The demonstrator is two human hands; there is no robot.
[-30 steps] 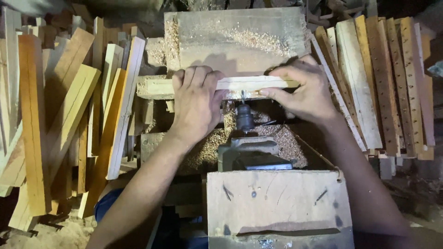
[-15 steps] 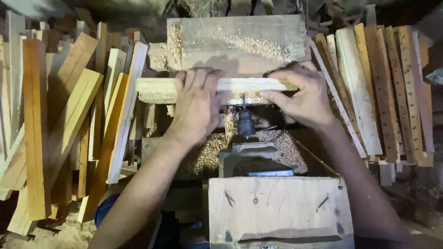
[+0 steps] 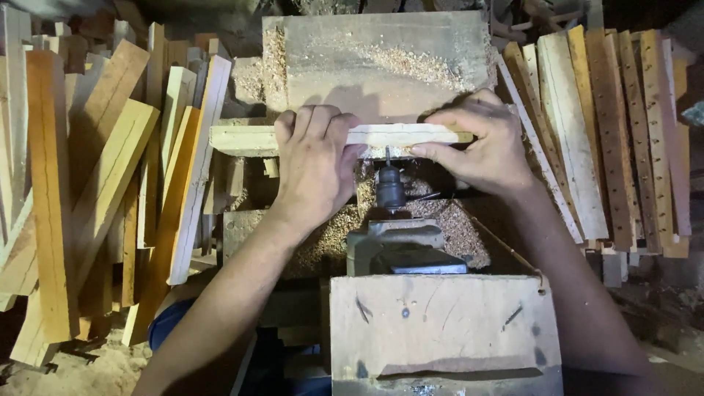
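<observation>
1. Just beyond the drill chuck, a pale wood strip lies crosswise, its near edge against the bit.
2. Left hand: fingers curled over the strip, pressing. Right hand: fingertips pinching its end.
3. Step judged: boring a hole; next calls for steady, even pressure toward the chuck.

Wood strip lies crosswise in front of the flat board, with the drill chuck just before its middle. Left hand rests on the strip left of the chuck, right hand grips it on the right. Stacked slats stand at left, drilled slats at right; wooden box lies nearest the camera.
</observation>
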